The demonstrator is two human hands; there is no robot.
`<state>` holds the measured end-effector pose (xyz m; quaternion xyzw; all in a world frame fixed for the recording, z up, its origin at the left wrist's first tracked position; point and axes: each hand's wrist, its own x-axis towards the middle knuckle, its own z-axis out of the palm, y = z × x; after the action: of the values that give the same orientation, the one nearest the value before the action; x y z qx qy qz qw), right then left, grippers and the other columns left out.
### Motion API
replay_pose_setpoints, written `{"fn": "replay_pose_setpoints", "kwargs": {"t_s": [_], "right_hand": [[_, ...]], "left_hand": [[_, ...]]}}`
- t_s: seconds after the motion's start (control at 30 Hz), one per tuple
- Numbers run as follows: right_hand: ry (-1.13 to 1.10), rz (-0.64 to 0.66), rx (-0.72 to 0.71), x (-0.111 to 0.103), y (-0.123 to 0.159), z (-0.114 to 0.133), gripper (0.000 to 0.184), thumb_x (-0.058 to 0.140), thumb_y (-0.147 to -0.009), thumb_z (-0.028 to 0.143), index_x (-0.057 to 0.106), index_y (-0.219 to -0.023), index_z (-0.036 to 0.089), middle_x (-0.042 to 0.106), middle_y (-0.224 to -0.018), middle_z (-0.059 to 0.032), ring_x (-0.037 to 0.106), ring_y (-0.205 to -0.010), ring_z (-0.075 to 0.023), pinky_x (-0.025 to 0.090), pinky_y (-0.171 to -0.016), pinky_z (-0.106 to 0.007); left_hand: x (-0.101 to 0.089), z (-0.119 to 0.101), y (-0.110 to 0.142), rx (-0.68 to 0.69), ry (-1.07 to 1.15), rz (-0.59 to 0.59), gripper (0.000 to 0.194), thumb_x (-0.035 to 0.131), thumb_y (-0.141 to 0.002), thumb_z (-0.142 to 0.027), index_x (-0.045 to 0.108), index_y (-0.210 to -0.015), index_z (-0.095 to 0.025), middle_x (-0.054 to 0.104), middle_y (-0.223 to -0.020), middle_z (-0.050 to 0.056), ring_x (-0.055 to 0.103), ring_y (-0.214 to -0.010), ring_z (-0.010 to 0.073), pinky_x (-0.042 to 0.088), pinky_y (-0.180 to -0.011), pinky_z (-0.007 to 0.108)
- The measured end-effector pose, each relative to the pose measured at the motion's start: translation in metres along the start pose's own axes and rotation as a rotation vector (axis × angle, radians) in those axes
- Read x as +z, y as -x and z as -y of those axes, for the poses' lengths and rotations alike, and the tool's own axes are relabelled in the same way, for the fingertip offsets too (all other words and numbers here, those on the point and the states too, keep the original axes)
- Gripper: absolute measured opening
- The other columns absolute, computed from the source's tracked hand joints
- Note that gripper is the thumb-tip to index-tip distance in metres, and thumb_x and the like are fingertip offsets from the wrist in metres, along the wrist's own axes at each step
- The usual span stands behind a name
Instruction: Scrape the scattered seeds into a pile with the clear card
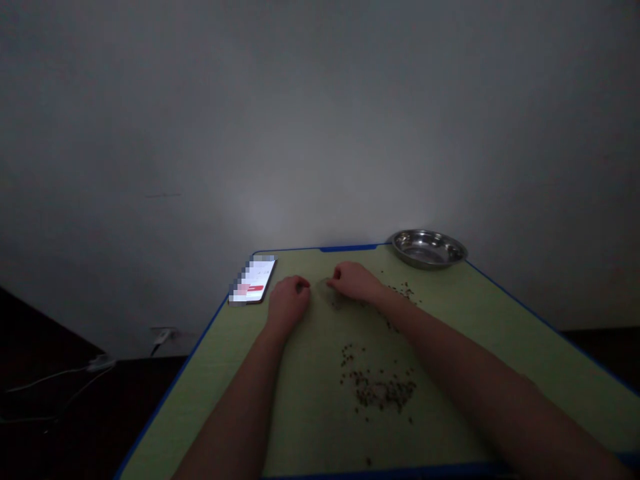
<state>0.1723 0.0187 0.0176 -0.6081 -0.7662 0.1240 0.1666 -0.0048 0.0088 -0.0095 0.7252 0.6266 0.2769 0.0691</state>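
My left hand (290,301) rests on the green table with its fingers curled closed, just right of the phone. Whatever its fingertips may hold is hidden. My right hand (354,281) is closed in a pinch at the edge of a small translucent thing (331,295), blurred and too dim to name, which lies between the two hands. Many small dark seed-like bits (385,392) lie in a loose heap nearer to me. More dark bits (406,291) are scattered beside my right wrist, partly covered by the forearm.
A shiny metal bowl (429,251) stands at the table's far right corner. At the far left lies a phone (256,280) with its screen lit. The green table (310,413) has a blue edge and meets a plain wall. White cables (100,363) run at the lower left.
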Motion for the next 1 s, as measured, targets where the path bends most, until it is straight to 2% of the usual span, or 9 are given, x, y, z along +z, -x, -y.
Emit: {"fn": "replay_pose_setpoints", "kwargs": {"t_s": [0.13,0.3,0.47,0.57,0.67,0.77,0.87,0.93,1.0], "right_hand": [[0.035,-0.013,0.101,-0.002,-0.012,-0.012,0.031,0.056,-0.084,0.039,0.073,-0.081,0.013,0.074,-0.089,-0.0165,0.066,-0.086,-0.0247,0.046,-0.071,-0.029],[0.04,-0.01,0.189,-0.014,-0.007,-0.033,0.03,0.055,-0.082,0.034,0.074,-0.076,0.012,0.074,-0.085,-0.0165,0.067,-0.082,-0.0239,0.046,-0.067,-0.028],[-0.031,0.027,0.263,-0.029,0.006,-0.052,0.035,0.054,-0.083,0.032,0.069,-0.059,0.012,0.07,-0.063,-0.0128,0.062,-0.058,-0.0184,0.043,-0.054,-0.027],[-0.103,0.041,0.275,-0.038,0.01,-0.058,0.033,0.05,-0.086,0.029,0.067,-0.063,0.012,0.07,-0.063,-0.0097,0.054,-0.043,-0.0113,0.04,-0.045,-0.024],[-0.155,0.028,0.26,-0.049,0.006,-0.06,0.03,0.047,-0.089,0.028,0.067,-0.074,0.013,0.072,-0.069,-0.0082,0.05,-0.039,-0.0078,0.04,-0.041,-0.021],[-0.153,-0.015,0.232,-0.062,-0.004,-0.062,0.028,0.046,-0.092,0.029,0.067,-0.084,0.012,0.074,-0.073,-0.0096,0.055,-0.042,-0.0086,0.042,-0.043,-0.021],[-0.08,-0.076,0.187,-0.072,-0.014,-0.063,0.028,0.045,-0.093,0.029,0.068,-0.093,0.012,0.075,-0.079,-0.0106,0.063,-0.052,-0.0115,0.047,-0.052,-0.022],[0.013,-0.132,0.141,-0.072,-0.018,-0.063,0.028,0.047,-0.092,0.029,0.069,-0.099,0.014,0.075,-0.09,-0.0117,0.067,-0.069,-0.0161,0.049,-0.064,-0.025],[0.123,-0.176,0.083,-0.067,-0.019,-0.061,0.028,0.049,-0.091,0.028,0.071,-0.103,0.017,0.072,-0.103,-0.0136,0.067,-0.091,-0.023,0.048,-0.078,-0.031]], "left_hand": [[-0.002,-0.001,0.001,-0.015,0.005,0.016,0.025,0.048,-0.079,-0.02,0.069,-0.091,-0.017,0.069,-0.098,0.009,0.06,-0.096,0.0217,0.045,-0.088,0.034],[-0.003,-0.005,0.002,-0.015,0.007,0.014,0.025,0.048,-0.079,-0.019,0.07,-0.091,-0.017,0.07,-0.098,0.009,0.06,-0.096,0.0221,0.045,-0.088,0.035],[-0.002,-0.006,0.002,-0.009,0.005,0.011,0.025,0.047,-0.08,-0.019,0.07,-0.09,-0.018,0.07,-0.098,0.008,0.06,-0.097,0.0221,0.045,-0.089,0.035],[-0.001,-0.003,0.001,0.002,0.008,0.01,0.025,0.048,-0.079,-0.019,0.07,-0.089,-0.018,0.07,-0.099,0.008,0.06,-0.097,0.0224,0.044,-0.089,0.035],[0.0,-0.001,0.0,0.012,0.005,0.0,0.025,0.047,-0.079,-0.02,0.07,-0.089,-0.018,0.069,-0.099,0.009,0.059,-0.097,0.0231,0.044,-0.089,0.036],[0.0,-0.001,-0.001,0.001,-0.001,0.009,0.024,0.048,-0.079,-0.02,0.07,-0.088,-0.018,0.069,-0.098,0.009,0.06,-0.096,0.0225,0.045,-0.087,0.035],[-0.001,-0.001,-0.001,-0.002,-0.004,0.023,0.024,0.048,-0.079,-0.02,0.071,-0.088,-0.018,0.069,-0.098,0.009,0.06,-0.096,0.0221,0.045,-0.088,0.035],[-0.001,-0.001,-0.001,-0.003,-0.003,0.023,0.024,0.048,-0.079,-0.019,0.07,-0.088,-0.018,0.069,-0.1,0.009,0.06,-0.097,0.0223,0.044,-0.089,0.035],[-0.001,0.0,0.0,0.001,-0.001,0.013,0.024,0.048,-0.079,-0.019,0.07,-0.089,-0.018,0.069,-0.101,0.009,0.059,-0.098,0.0225,0.044,-0.089,0.036]]}}
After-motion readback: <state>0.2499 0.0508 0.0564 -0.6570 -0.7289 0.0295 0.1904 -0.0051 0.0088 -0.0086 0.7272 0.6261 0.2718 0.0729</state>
